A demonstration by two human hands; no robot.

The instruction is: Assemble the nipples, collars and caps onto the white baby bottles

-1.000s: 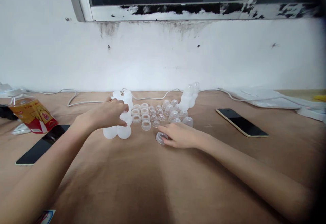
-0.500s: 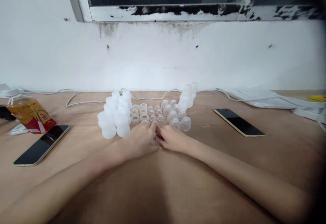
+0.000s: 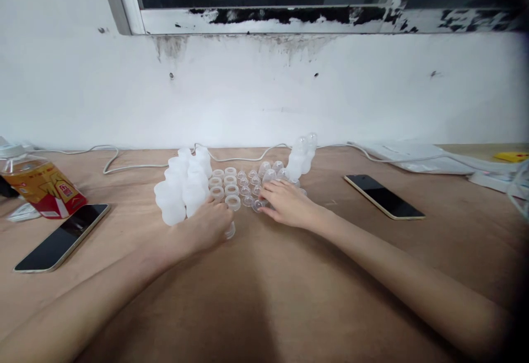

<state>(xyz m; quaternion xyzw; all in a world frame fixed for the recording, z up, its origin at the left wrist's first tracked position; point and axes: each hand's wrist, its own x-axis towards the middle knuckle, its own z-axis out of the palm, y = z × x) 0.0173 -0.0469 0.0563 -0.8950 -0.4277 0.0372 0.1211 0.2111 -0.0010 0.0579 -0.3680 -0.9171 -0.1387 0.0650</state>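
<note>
My left hand (image 3: 212, 221) is curled low over the table, its fingers closed on a translucent ring (image 3: 230, 232). Just left of it stand white frosted bottles (image 3: 173, 200) in two rows. My right hand (image 3: 289, 202) is at the front of the small clear nipples (image 3: 244, 191), thumb and fingers apart around the nearest nipple (image 3: 258, 205); whether they touch it I cannot tell. Clear dome caps (image 3: 265, 169) lie partly hidden beneath and behind that hand. More rings (image 3: 232, 202) are set in two columns between the bottles and the nipples.
Several capped bottles (image 3: 301, 159) stand at the back right. One phone (image 3: 383, 196) lies to the right, another phone (image 3: 61, 239) to the left beside a drink bottle (image 3: 45, 187). A white cable (image 3: 248, 159) runs along the wall, near a white plastic bag (image 3: 413, 156).
My left hand went from the white bottles to meet my right hand at the front centre, then moved back left with the ring. My right hand left that ring and shifted to the nipples.
</note>
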